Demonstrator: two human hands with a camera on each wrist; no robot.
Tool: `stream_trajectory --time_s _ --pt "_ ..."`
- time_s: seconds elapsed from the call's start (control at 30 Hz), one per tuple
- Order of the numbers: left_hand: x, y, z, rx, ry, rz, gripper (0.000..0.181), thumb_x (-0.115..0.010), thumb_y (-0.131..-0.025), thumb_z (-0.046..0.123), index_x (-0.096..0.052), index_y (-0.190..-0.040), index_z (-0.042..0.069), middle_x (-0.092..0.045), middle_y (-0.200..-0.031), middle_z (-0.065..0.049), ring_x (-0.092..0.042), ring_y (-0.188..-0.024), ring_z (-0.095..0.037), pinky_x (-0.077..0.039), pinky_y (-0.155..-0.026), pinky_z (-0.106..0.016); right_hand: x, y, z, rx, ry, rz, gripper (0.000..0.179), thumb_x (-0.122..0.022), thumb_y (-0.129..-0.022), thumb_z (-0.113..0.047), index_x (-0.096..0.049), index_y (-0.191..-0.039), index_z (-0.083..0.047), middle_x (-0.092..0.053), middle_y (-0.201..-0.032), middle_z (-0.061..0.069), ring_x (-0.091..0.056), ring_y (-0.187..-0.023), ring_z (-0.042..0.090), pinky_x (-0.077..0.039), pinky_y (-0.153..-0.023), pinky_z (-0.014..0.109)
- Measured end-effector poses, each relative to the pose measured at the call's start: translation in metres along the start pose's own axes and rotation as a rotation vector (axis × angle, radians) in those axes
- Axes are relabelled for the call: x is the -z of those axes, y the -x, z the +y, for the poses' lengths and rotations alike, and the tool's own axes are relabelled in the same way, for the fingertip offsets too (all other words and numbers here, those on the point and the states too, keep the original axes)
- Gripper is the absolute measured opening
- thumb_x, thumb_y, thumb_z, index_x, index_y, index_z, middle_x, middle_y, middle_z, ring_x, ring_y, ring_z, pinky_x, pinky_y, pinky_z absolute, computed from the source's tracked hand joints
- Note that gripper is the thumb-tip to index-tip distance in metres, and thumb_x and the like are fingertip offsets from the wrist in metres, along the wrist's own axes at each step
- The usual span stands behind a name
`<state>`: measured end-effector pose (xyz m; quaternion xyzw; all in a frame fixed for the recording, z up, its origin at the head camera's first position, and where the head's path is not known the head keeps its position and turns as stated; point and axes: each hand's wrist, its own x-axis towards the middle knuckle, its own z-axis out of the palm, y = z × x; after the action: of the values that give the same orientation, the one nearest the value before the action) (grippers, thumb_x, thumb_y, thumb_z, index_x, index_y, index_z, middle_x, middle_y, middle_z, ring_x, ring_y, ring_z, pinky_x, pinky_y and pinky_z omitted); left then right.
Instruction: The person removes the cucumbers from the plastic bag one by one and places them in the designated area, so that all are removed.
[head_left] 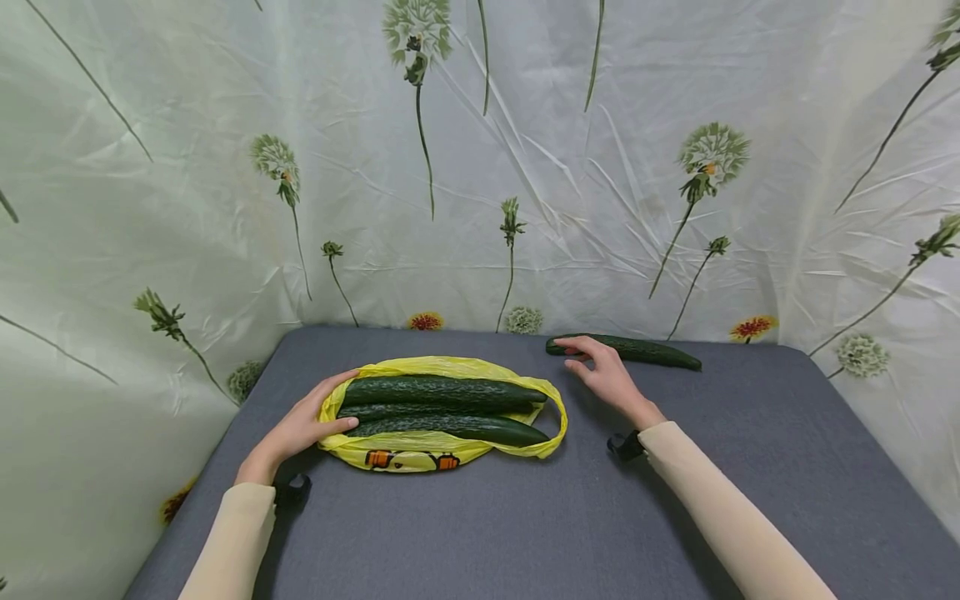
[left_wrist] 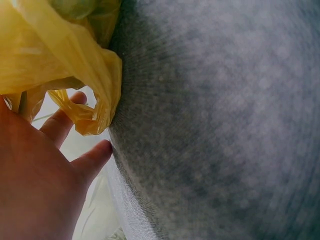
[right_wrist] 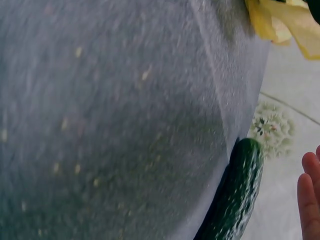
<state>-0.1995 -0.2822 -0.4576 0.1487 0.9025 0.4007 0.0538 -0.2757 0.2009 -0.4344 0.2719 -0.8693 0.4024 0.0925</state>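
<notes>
Three dark green cucumbers (head_left: 442,392) lie side by side in a yellow plastic bag (head_left: 405,462), whose mouth faces up. My left hand (head_left: 303,425) rests at the bag's left end, thumb over the cucumbers and fingers along the back rim. In the left wrist view, its fingers (left_wrist: 92,160) look spread and straight beside a loop of the bag (left_wrist: 95,75). A single cucumber (head_left: 652,352) lies at the table's back edge. Over its left end hovers my right hand (head_left: 607,379), fingers extended and apart from the cucumber (right_wrist: 237,195) in the right wrist view.
A grey cloth-covered table (head_left: 465,542) carries everything. Behind it and along the sides hangs a pale curtain (head_left: 465,275) printed with dandelions. The bag's handle loop (head_left: 562,417) sticks out to the right, between the bag and my right arm.
</notes>
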Motion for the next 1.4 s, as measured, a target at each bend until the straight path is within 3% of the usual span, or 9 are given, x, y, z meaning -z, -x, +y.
stream_trajectory --time_s 0.23,0.47,0.93,1.2,1.4 --pt "0.0 0.0 0.0 0.004 0.006 -0.002 0.075 -0.069 -0.089 0.033 -0.028 -0.152 0.022 -0.023 -0.153 -0.017 -0.017 -0.137 -0.047 -0.022 -0.096 -0.071 -0.005 -0.001 -0.007 0.016 -0.039 -0.008 0.037 -0.062 -0.089 0.006 -0.061 -0.126 0.0 -0.061 -0.117 0.02 -0.059 -0.103 0.03 -0.049 -0.084 0.045" --pt "0.0 -0.001 0.002 -0.008 0.013 -0.002 0.075 -0.068 -0.09 0.032 -0.028 -0.152 0.021 -0.023 -0.153 -0.017 -0.017 -0.137 -0.047 -0.021 -0.097 -0.071 -0.011 -0.001 -0.016 0.026 -0.076 -0.01 0.035 -0.061 -0.091 0.003 -0.062 -0.125 -0.003 -0.062 -0.12 0.012 -0.06 -0.105 0.025 -0.049 -0.085 0.041" --pt "0.0 0.0 0.002 -0.017 0.015 -0.001 0.074 -0.068 -0.09 0.03 -0.028 -0.152 0.021 -0.022 -0.153 -0.018 -0.016 -0.137 -0.047 -0.021 -0.096 -0.071 -0.027 -0.003 -0.043 0.148 -0.172 -0.034 0.032 -0.061 -0.092 0.001 -0.062 -0.123 0.0 -0.063 -0.116 0.016 -0.061 -0.101 0.03 -0.05 -0.084 0.043" --pt "0.0 0.0 0.002 -0.003 0.014 0.002 0.074 -0.068 -0.09 0.031 -0.028 -0.152 0.021 -0.022 -0.153 -0.018 -0.016 -0.137 -0.047 -0.02 -0.096 -0.072 -0.037 -0.008 -0.059 0.174 -0.191 -0.068 0.033 -0.061 -0.091 0.002 -0.062 -0.124 -0.002 -0.062 -0.118 0.012 -0.06 -0.102 0.032 -0.049 -0.086 0.038" --pt "0.0 0.001 0.001 -0.002 0.022 0.001 0.074 -0.068 -0.09 0.031 -0.028 -0.151 0.023 -0.023 -0.153 -0.017 -0.016 -0.138 -0.047 -0.021 -0.097 -0.071 -0.045 -0.01 -0.065 0.196 -0.209 -0.078 0.033 -0.061 -0.091 0.003 -0.062 -0.124 0.0 -0.061 -0.118 0.016 -0.059 -0.104 0.032 -0.049 -0.086 0.044"
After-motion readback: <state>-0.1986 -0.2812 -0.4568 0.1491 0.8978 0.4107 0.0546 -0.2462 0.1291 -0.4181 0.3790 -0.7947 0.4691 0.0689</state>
